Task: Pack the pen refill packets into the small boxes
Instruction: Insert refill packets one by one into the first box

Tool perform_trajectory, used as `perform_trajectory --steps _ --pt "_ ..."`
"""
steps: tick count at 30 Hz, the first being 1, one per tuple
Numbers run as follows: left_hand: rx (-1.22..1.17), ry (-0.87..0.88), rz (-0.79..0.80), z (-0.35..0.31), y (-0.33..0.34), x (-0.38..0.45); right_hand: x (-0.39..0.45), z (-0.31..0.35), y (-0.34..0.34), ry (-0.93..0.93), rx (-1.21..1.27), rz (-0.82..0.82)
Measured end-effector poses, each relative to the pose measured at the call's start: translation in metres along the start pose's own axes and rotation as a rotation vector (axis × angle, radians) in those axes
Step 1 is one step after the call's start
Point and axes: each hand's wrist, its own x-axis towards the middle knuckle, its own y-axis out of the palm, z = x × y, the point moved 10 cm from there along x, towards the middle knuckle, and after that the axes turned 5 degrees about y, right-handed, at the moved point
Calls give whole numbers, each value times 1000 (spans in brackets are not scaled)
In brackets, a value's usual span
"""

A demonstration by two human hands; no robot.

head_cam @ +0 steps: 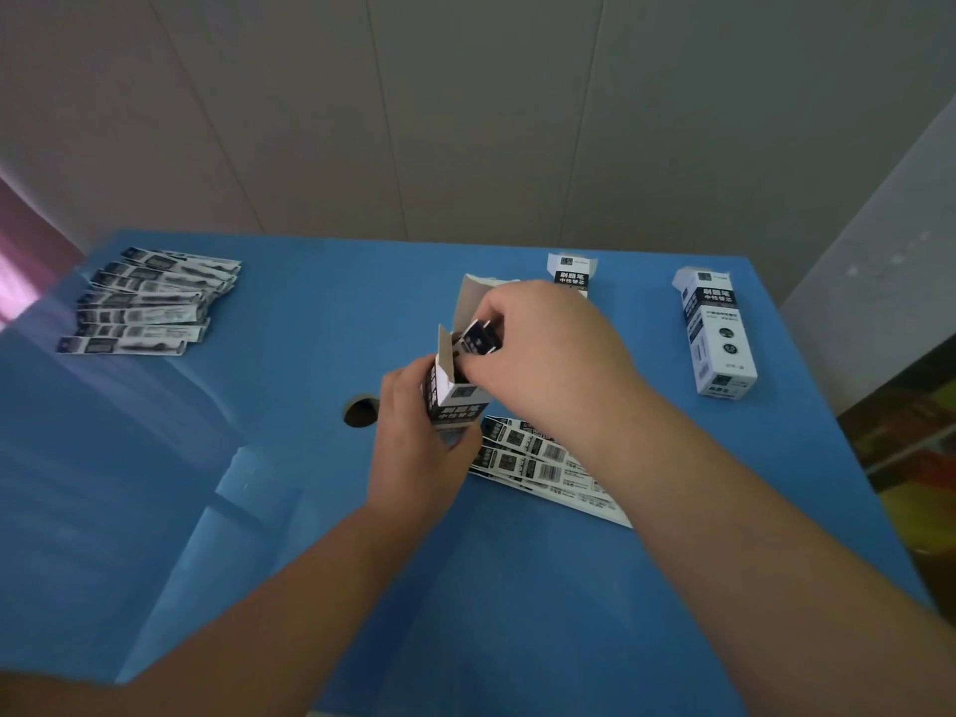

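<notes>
My left hand (419, 442) grips a small white-and-black box (455, 390) held upright above the blue table (289, 432), its top flaps open. My right hand (548, 354) pinches a bundle of pen refill packets (478, 341) whose dark ends stick out of the box mouth. More packets (538, 463) lie flat on the table under my right wrist. A fanned pile of packets (150, 302) lies at the far left.
Two more small boxes are on the table: one (571, 274) behind my right hand, one (716, 333) at the far right. A round hole (360, 411) is in the tabletop left of my left hand. The table's right edge borders a grey wall.
</notes>
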Motion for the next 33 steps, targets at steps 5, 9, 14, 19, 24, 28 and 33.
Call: perform_trajectory --steps 5,9,14,19,24,28,33 --pt "-19 -30 -27 5 -3 2 10 5 6 -12 -6 70" --pt "-16 -36 -51 4 -6 2 0 -13 -1 25 263 101" --pt "76 100 8 -11 4 1 -3 -15 -4 15 292 39" --pt "102 93 5 -11 6 3 4 -12 -2 10 209 73" --pt "117 91 -3 -11 5 1 4 -22 -7 27 248 82" --pt "125 97 -1 -13 7 1 2 -26 -3 62 180 90" --pt "181 143 -17 -17 6 -1 7 -22 5 63 -22 94"
